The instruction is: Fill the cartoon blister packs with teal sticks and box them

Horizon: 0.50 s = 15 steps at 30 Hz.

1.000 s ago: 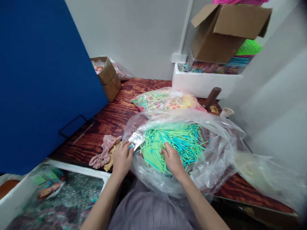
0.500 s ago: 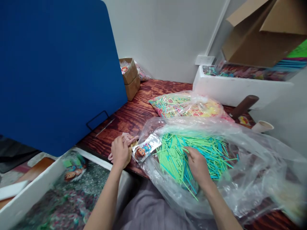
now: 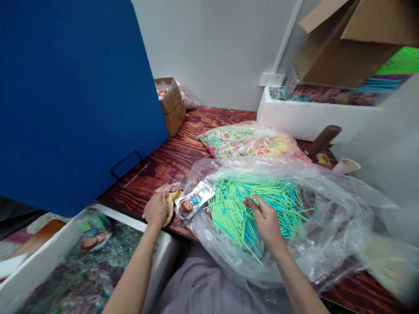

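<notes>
A large clear plastic bag (image 3: 330, 226) lies open on the wooden table, holding a heap of green and blue sticks (image 3: 278, 200). My right hand (image 3: 266, 220) rests in that heap with its fingers pinched on a few green sticks. My left hand (image 3: 156, 210) is closed on a tan and pink cloth (image 3: 170, 198) at the table's near edge. A small shiny cartoon-printed packet (image 3: 193, 199) lies on the bag's rim just right of my left hand, and no hand holds it.
A blue panel (image 3: 75, 96) stands at left. Behind the open bag lies a closed bag of mixed coloured sticks (image 3: 248, 141). White foam boxes sit at back right (image 3: 310, 117) and near left (image 3: 39, 261). Cardboard boxes (image 3: 172, 104), a brown handle (image 3: 322, 135) and a paper cup (image 3: 347, 165) stand around.
My left hand let go of the shiny packet, moved left and closed on the cloth. My right hand shifted within the stick heap and pinched a few sticks. The camera turned left.
</notes>
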Each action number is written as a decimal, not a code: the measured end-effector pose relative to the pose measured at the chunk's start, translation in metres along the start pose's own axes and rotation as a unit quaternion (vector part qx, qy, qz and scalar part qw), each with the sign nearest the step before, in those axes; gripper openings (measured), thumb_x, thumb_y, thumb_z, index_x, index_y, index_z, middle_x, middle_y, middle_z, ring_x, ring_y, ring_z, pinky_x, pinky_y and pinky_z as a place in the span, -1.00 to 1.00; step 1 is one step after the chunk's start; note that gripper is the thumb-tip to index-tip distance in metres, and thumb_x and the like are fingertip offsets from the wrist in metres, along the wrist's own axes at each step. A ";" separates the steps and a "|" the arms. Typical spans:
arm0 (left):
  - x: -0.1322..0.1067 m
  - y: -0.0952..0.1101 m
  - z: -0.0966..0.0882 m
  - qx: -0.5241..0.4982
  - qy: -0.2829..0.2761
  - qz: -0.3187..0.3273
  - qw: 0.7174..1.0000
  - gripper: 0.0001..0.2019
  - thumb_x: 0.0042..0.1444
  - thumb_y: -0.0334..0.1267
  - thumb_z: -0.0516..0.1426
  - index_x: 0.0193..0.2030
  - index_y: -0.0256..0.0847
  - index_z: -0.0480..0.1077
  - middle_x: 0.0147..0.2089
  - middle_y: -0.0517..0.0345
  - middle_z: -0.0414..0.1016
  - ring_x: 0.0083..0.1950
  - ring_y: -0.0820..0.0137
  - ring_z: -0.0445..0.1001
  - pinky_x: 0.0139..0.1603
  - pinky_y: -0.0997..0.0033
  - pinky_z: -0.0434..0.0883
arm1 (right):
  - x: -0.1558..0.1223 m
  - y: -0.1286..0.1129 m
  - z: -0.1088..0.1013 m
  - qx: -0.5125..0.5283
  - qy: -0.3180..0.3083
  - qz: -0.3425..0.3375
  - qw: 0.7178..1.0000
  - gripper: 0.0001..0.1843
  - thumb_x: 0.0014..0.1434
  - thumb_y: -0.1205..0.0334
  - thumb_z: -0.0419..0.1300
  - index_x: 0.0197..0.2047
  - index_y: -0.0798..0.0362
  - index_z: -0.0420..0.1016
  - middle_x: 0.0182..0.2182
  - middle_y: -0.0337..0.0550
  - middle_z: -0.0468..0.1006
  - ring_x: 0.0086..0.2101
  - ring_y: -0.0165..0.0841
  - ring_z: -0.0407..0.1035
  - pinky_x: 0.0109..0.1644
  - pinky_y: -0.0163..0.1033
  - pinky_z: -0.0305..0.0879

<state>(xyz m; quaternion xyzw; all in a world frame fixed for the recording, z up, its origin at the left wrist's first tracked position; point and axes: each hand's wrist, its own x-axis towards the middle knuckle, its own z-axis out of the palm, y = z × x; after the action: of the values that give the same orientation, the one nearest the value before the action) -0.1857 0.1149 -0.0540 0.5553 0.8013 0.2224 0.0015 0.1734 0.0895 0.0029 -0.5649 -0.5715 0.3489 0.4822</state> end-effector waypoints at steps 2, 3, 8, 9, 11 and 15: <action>0.003 0.001 -0.001 -0.006 -0.002 -0.015 1.000 -0.52 0.35 -0.02 -0.15 -0.07 -0.19 0.54 -0.07 -0.09 0.61 -0.11 0.16 0.54 -0.20 0.28 0.36 | 0.000 -0.003 0.001 0.093 0.005 0.048 0.995 -0.69 0.20 -0.02 0.18 -0.18 0.05 0.53 -0.29 -0.05 0.65 -0.28 -0.19 0.54 -0.11 -0.06 0.43; 0.004 0.001 -0.001 -0.008 -0.003 -0.021 1.000 -0.50 0.34 0.01 -0.14 -0.08 -0.19 0.55 -0.09 -0.10 0.62 -0.14 0.14 0.55 -0.23 0.27 0.36 | 0.000 -0.003 0.002 0.136 0.009 0.062 0.989 -0.69 0.17 -0.02 0.21 -0.21 0.06 0.53 -0.33 -0.07 0.64 -0.32 -0.21 0.54 -0.14 -0.09 0.44; 0.003 0.001 0.000 -0.029 -0.006 0.005 1.000 -0.55 0.34 -0.10 -0.13 0.04 -0.21 0.50 0.02 -0.12 0.57 -0.02 0.14 0.52 -0.16 0.27 0.37 | -0.009 -0.001 0.005 0.226 0.005 0.065 0.972 -0.75 0.14 0.02 0.26 -0.26 0.05 0.52 -0.36 -0.14 0.63 -0.32 -0.27 0.52 -0.13 -0.12 0.43; 0.003 0.000 -0.001 -0.035 -0.003 0.018 0.999 -0.57 0.33 -0.12 -0.13 0.08 -0.19 0.47 0.06 -0.09 0.55 0.02 0.15 0.50 -0.13 0.28 0.37 | -0.012 0.000 0.004 0.214 0.002 0.055 0.975 -0.76 0.17 0.04 0.24 -0.27 0.05 0.52 -0.35 -0.14 0.62 -0.29 -0.27 0.52 -0.09 -0.11 0.42; 0.004 0.000 -0.004 -0.030 -0.005 0.035 0.999 -0.60 0.32 -0.14 -0.11 0.11 -0.20 0.42 0.06 -0.07 0.54 0.03 0.14 0.49 -0.10 0.26 0.37 | -0.019 0.001 0.002 0.174 -0.009 0.030 0.984 -0.78 0.22 0.06 0.19 -0.27 0.04 0.54 -0.32 -0.14 0.62 -0.23 -0.26 0.51 -0.02 -0.11 0.39; 0.002 0.012 -0.022 0.025 0.035 0.049 0.998 -0.58 0.26 -0.09 -0.04 0.09 -0.31 0.40 0.07 -0.22 0.48 0.06 0.02 0.43 0.01 0.10 0.35 | -0.030 0.003 -0.001 0.125 -0.026 0.006 0.992 -0.79 0.27 0.09 0.14 -0.24 0.00 0.55 -0.27 -0.15 0.63 -0.18 -0.26 0.50 0.01 -0.14 0.37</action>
<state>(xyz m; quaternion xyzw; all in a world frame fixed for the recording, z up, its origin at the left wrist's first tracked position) -0.1809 0.1122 -0.0298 0.5855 0.7782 0.2213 -0.0509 0.1724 0.0600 -0.0047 -0.4942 -0.5327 0.4347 0.5320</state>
